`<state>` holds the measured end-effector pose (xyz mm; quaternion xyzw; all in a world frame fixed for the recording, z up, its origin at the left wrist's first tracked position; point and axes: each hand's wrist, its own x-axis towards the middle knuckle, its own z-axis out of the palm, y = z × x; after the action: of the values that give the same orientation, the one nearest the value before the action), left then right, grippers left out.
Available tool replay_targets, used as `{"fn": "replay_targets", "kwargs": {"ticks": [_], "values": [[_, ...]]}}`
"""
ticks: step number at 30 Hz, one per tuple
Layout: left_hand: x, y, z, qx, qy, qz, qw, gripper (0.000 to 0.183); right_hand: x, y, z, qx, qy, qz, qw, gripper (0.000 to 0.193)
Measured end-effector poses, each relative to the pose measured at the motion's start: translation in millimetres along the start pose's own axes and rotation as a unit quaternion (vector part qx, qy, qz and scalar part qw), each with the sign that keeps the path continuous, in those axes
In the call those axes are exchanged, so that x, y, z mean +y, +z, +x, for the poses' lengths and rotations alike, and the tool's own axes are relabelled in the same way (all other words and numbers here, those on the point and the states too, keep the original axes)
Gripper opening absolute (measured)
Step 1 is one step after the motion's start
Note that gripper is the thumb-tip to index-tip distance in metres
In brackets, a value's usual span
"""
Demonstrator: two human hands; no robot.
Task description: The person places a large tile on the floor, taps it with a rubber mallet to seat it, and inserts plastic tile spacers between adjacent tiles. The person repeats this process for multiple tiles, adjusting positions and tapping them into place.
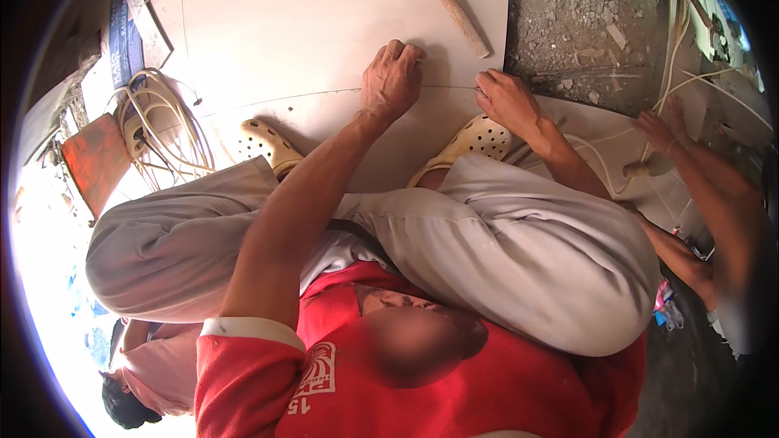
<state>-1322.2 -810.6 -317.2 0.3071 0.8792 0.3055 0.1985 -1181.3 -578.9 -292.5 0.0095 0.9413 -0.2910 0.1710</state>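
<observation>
I squat at a large pale flat sheet (pixel 284 24). My left hand (pixel 393 81) is closed, knuckles up, near the sheet's near edge; what its fingers hold, if anything, is hidden. To the right, by the sheet's right-hand corner, my right hand (pixel 510 101) has its thumb and fingers pinched together. Whatever lies in that pinch is too small to make out. A thin dark line runs across the sheet's near side, passing by both hands. Beyond them lies a wooden handle (pixel 446 4), its head mostly cut off by the upper edge.
Coiled pale cable (pixel 166 126) and an orange-red panel (pixel 96 162) are at left. Broken rubble (pixel 580 24) borders the sheet at right. Another person's arms (pixel 690 146) reach in near pale cords. A second person (pixel 154 369) is at lower left. My clogs (pixel 268 146) flank my hands.
</observation>
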Motion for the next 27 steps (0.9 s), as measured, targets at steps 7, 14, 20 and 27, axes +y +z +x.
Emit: {"fn": "replay_targets", "kwargs": {"ticks": [7,14,20,27], "values": [[-2.1,1.0,-3.2,0.020,-0.001,-0.031,0.999,0.013,-4.7,0.0,0.3,0.020,-0.049,-0.028,0.998,0.007],[-2.7,-0.5,-3.0,0.060,0.027,-0.059,0.996,0.011,1.8,-4.6,3.5,-0.040,-0.051,-0.026,0.998,0.007],[-5.3,-14.2,-5.3,0.019,-0.008,-0.169,0.985,0.010,-6.7,-12.2,1.7,-0.026,0.000,0.029,0.999,0.007],[-10.4,-19.6,-5.3,-0.005,0.046,-0.112,0.993,0.014,-17.3,-12.7,-1.7,-0.029,0.060,0.009,0.998,0.009]]}}
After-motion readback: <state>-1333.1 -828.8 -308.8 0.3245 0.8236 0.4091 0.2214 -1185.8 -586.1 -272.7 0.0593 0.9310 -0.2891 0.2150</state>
